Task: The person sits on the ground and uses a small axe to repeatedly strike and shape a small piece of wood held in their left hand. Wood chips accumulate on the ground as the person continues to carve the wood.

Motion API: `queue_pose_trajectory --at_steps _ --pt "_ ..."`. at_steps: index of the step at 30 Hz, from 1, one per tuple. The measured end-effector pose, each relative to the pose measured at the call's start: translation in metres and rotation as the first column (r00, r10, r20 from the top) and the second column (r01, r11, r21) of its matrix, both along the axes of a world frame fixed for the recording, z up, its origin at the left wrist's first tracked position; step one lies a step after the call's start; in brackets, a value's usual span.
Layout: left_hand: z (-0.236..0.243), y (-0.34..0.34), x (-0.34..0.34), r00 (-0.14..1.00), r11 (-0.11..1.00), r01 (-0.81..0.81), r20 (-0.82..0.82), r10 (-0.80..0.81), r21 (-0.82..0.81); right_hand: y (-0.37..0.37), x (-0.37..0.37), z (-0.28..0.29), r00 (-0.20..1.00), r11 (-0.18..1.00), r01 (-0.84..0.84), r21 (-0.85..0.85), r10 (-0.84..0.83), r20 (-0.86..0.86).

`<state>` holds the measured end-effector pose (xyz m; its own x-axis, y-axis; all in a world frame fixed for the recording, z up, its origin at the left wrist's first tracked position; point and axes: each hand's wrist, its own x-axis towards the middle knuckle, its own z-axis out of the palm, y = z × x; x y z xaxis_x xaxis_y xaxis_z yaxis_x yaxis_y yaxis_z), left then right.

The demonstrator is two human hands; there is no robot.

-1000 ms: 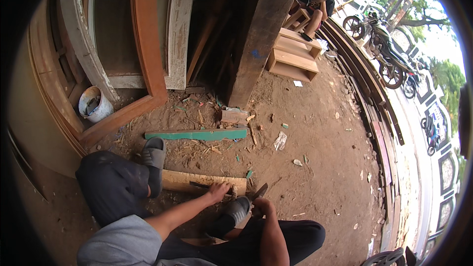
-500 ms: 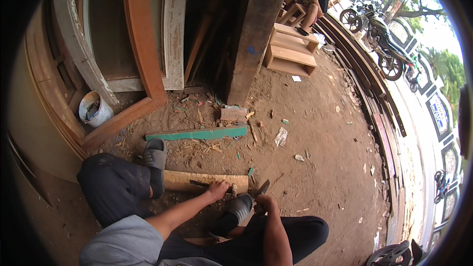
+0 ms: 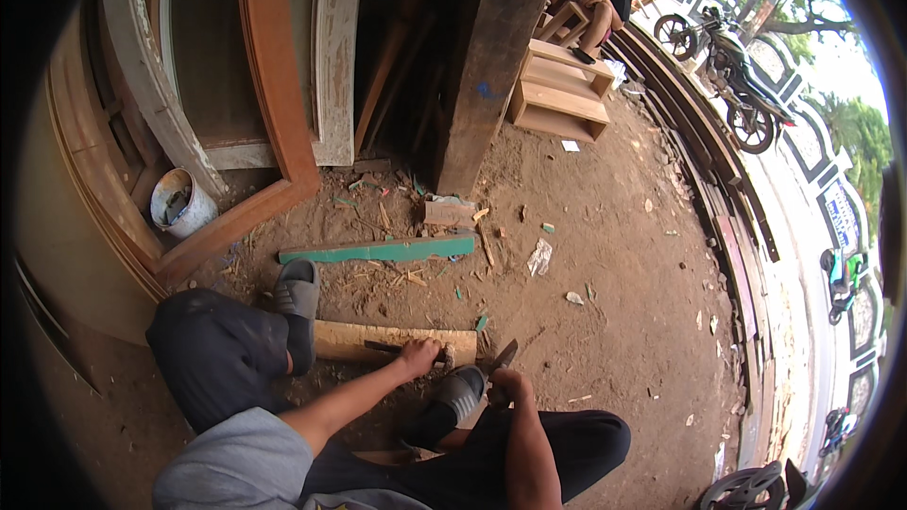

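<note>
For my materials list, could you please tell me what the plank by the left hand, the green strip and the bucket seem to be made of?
Plank: wood, apparently unfinished, from its pale, rough yellowish face. Green strip: probably painted wood, as brown shows along its top edge. Bucket: perhaps plastic, with a whitish, stained wall; metal cannot be ruled out.

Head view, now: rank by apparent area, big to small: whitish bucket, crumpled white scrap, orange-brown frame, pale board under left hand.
1. Orange-brown frame
2. Pale board, partly covered by the left hand
3. Whitish bucket
4. Crumpled white scrap

Apparent size only; distances from the camera differ.
</note>
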<state>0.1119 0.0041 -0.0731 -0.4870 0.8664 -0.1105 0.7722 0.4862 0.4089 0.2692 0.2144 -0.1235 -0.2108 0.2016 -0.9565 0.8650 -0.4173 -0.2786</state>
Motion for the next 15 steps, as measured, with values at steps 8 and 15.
queue_pose_trajectory --at_steps 8,15 --pt "-0.007 0.001 -0.002 1.0 1.0 -0.001 0.027 0.002 -0.011 0.002 -0.009 0.019 0.992 0.992 -0.121 -0.027 0.122 0.04" --pt "0.006 0.001 -0.001 1.0 1.0 -0.012 0.028 0.013 -0.023 0.002 -0.007 0.02 0.965 0.966 -0.253 0.055 0.256 -0.06"
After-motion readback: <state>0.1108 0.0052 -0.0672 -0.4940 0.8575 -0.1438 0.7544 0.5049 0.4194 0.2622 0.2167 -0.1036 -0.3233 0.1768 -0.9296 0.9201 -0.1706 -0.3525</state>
